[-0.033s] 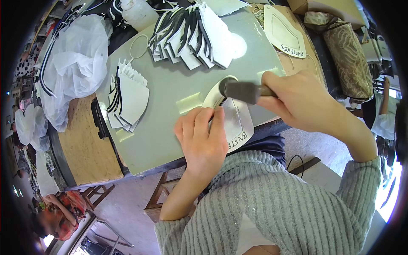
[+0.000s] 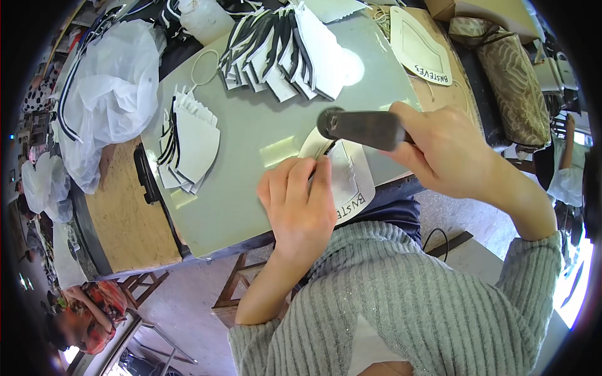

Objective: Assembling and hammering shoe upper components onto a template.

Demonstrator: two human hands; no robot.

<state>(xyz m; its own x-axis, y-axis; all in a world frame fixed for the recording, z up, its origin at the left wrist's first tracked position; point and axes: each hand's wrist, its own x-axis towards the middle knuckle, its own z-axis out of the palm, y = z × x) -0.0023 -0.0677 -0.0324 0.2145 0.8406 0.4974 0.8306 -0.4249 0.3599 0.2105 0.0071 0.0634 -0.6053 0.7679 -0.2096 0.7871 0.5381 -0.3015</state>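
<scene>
My right hand (image 2: 445,144) is wrapped round the handle of a hammer (image 2: 367,128), whose dark head is over the far end of a cream pattern template (image 2: 360,169). The template lies on the grey board (image 2: 244,207) near its front edge, with dark marker writing at its near end. My left hand (image 2: 300,194) presses on the template's left side with bent fingers close together. Beside its fingertips shows a dark strip (image 2: 330,148) on the template. What lies beneath the fingers is hidden.
A fanned stack of white pieces with black edges (image 2: 282,56) lies at the back, a smaller stack (image 2: 195,138) at the left. Another cream template (image 2: 419,50) is at the back right by a patterned pouch (image 2: 514,88). Plastic bags (image 2: 113,94) sit at far left; a person (image 2: 94,319) is lower left.
The hammer head has lifted and tipped, so its round face shows more and the far end of the template is more covered. My left hand and the template have not moved.
</scene>
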